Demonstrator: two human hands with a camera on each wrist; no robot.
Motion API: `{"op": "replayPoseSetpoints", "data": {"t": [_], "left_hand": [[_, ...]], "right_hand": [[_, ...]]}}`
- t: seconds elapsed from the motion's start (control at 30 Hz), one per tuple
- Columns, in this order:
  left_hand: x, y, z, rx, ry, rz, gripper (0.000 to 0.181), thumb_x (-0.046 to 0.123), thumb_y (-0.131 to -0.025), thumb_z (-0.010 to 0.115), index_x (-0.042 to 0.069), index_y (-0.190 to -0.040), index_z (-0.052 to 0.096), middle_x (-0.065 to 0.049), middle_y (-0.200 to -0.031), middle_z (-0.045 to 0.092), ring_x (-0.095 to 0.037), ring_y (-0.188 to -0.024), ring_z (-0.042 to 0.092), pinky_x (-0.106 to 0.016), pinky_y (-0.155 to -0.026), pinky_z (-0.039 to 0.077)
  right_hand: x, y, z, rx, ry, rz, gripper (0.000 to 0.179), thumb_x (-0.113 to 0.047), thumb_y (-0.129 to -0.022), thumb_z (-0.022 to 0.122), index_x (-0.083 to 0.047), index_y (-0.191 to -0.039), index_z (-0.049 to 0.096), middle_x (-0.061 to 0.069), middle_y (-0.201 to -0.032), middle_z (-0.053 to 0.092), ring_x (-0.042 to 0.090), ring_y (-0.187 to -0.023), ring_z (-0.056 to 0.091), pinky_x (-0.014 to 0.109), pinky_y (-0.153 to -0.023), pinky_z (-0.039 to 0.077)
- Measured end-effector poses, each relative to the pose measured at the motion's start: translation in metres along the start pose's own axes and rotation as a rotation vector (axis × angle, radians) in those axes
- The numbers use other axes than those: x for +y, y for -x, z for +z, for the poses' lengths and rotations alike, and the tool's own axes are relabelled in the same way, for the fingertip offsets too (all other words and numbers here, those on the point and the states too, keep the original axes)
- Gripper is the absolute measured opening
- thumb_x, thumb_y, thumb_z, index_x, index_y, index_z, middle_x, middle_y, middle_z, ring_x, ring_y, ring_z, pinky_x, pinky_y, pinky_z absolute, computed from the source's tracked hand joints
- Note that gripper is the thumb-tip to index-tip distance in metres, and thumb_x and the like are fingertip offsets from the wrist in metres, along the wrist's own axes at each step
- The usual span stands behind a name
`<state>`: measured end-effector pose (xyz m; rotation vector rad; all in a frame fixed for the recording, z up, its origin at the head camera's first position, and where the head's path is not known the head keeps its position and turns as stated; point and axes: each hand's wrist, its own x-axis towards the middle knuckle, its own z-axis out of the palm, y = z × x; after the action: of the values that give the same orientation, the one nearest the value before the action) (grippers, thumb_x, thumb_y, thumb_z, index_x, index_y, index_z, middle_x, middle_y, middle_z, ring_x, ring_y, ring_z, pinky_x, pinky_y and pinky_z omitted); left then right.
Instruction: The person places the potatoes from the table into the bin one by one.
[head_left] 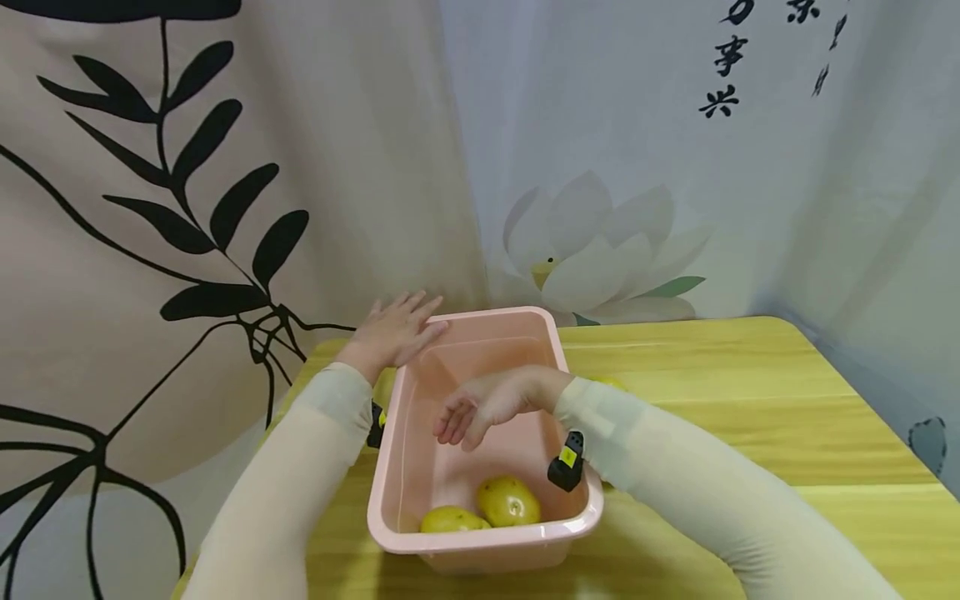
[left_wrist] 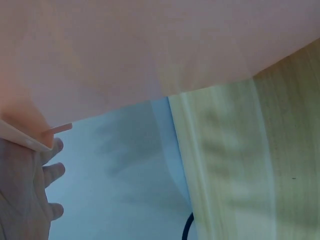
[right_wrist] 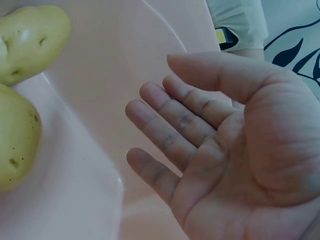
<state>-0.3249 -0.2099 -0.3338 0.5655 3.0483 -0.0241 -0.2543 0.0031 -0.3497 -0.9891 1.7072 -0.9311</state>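
A pink plastic basin (head_left: 486,537) stands on the table with two yellow potatoes lying at its near end, one potato (head_left: 508,501) to the right of the other potato (head_left: 454,519). My left hand (head_left: 393,333) rests on the basin's far left corner, fingers extended beyond the rim; the left wrist view shows the palm (left_wrist: 22,190) right against the rim's edge. Over the inside of the basin hangs my right hand (head_left: 498,404), fingers loosely bent and holding nothing. Its palm (right_wrist: 235,185) faces the camera in the right wrist view, apart from the potatoes (right_wrist: 30,40).
The basin sits on a wood-grain table (head_left: 720,400). Behind the right forearm a bit of another yellow thing (head_left: 611,382) shows on the tabletop. Curtains (head_left: 360,167) printed with black leaves and a lotus hang close behind the table's far edge.
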Motion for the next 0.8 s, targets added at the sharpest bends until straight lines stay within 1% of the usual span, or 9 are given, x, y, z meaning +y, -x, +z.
{"op": "replayPoseSetpoints", "data": {"t": [0.13, 0.23, 0.4, 0.5, 0.53, 0.6, 0.7, 0.8], "left_hand": [[0.000, 0.001, -0.001, -0.002, 0.014, -0.010, 0.070, 0.067, -0.096, 0.018, 0.030, -0.155, 0.016, -0.007, -0.161, 0.010, -0.031, -0.147, 0.006, -0.063, -0.111, 0.002], [-0.001, 0.000, 0.000, 0.002, 0.017, -0.009, 0.069, 0.066, -0.097, 0.018, 0.029, -0.155, 0.017, -0.007, -0.161, 0.011, -0.032, -0.146, 0.007, -0.063, -0.111, 0.003], [-0.002, -0.002, 0.005, 0.003, 0.024, -0.012, 0.071, 0.067, -0.096, 0.018, 0.029, -0.155, 0.018, -0.008, -0.160, 0.013, -0.032, -0.146, 0.009, -0.063, -0.111, 0.004], [-0.002, -0.003, 0.006, 0.000, 0.029, -0.012, 0.070, 0.067, -0.096, 0.018, 0.029, -0.155, 0.018, -0.008, -0.160, 0.013, -0.032, -0.146, 0.009, -0.063, -0.111, 0.005], [-0.001, -0.003, 0.007, -0.002, 0.031, -0.010, 0.070, 0.067, -0.096, 0.018, 0.029, -0.155, 0.019, -0.008, -0.160, 0.013, -0.031, -0.146, 0.009, -0.063, -0.111, 0.005], [0.000, -0.004, 0.007, -0.004, 0.035, -0.005, 0.070, 0.067, -0.096, 0.019, 0.028, -0.155, 0.019, -0.008, -0.160, 0.013, -0.031, -0.146, 0.009, -0.064, -0.111, 0.005], [0.001, -0.003, 0.004, -0.013, 0.041, 0.001, 0.071, 0.067, -0.096, 0.020, 0.028, -0.155, 0.019, -0.009, -0.160, 0.013, -0.032, -0.146, 0.009, -0.064, -0.111, 0.004], [0.002, -0.001, -0.001, -0.030, 0.041, 0.005, 0.071, 0.066, -0.096, 0.021, 0.027, -0.155, 0.018, -0.010, -0.160, 0.013, -0.034, -0.146, 0.008, -0.065, -0.111, 0.003]], "right_hand": [[-0.003, 0.002, -0.002, 0.017, -0.020, -0.026, 0.048, -0.006, -0.086, 0.067, 0.000, -0.131, 0.051, 0.003, -0.122, 0.060, 0.028, -0.120, 0.053, 0.027, -0.096, 0.047], [-0.006, 0.004, -0.002, 0.015, -0.028, -0.045, 0.049, -0.006, -0.086, 0.066, 0.000, -0.132, 0.051, 0.004, -0.124, 0.059, 0.030, -0.121, 0.052, 0.030, -0.096, 0.048], [-0.013, 0.009, 0.000, 0.012, 0.005, -0.031, 0.051, -0.007, -0.088, 0.065, 0.000, -0.135, 0.049, 0.003, -0.127, 0.058, 0.023, -0.118, 0.054, 0.029, -0.095, 0.048], [-0.020, 0.015, 0.003, 0.012, 0.060, -0.018, 0.052, -0.012, -0.089, 0.067, -0.002, -0.136, 0.049, -0.001, -0.127, 0.058, 0.017, -0.117, 0.055, 0.026, -0.096, 0.046], [-0.023, 0.018, 0.004, 0.009, 0.087, -0.020, 0.052, -0.014, -0.089, 0.067, -0.003, -0.136, 0.049, 0.000, -0.128, 0.058, 0.016, -0.117, 0.055, 0.025, -0.097, 0.045], [-0.031, 0.026, 0.007, 0.007, 0.142, -0.026, 0.052, -0.018, -0.089, 0.068, -0.005, -0.136, 0.050, -0.003, -0.128, 0.058, 0.014, -0.118, 0.055, 0.024, -0.097, 0.044], [-0.043, 0.039, 0.011, 0.010, 0.206, -0.060, 0.052, -0.022, -0.090, 0.068, -0.008, -0.137, 0.050, -0.005, -0.129, 0.058, 0.013, -0.119, 0.055, 0.023, -0.097, 0.044], [-0.056, 0.055, 0.013, 0.038, 0.252, -0.102, 0.051, -0.024, -0.092, 0.066, -0.009, -0.138, 0.049, -0.007, -0.129, 0.057, 0.013, -0.120, 0.055, 0.025, -0.098, 0.044]]}}
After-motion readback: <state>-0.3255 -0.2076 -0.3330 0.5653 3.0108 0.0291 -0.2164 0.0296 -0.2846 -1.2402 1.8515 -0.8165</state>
